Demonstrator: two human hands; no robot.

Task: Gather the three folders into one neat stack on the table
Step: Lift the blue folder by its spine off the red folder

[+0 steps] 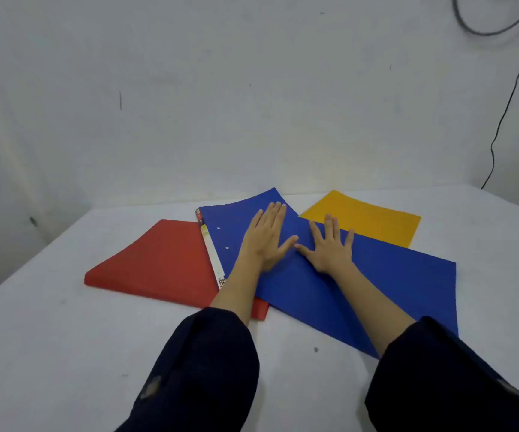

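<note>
Three folders lie fanned out on the white table (64, 353). The red folder (158, 263) is at the left, its right side under the blue one. The blue folder (361, 288) lies in the middle, on top, with a white spine label on its left edge. The yellow folder (364, 218) is at the back right, its near corner tucked under the blue one. My left hand (266, 236) and my right hand (329, 247) rest flat on the blue folder, fingers spread, thumbs nearly touching. Neither hand grips anything.
A white wall stands close behind the table's far edge. A black cable (501, 120) hangs down the wall at the right and reaches the table's back right corner. Dark sleeves cover my forearms near the front edge.
</note>
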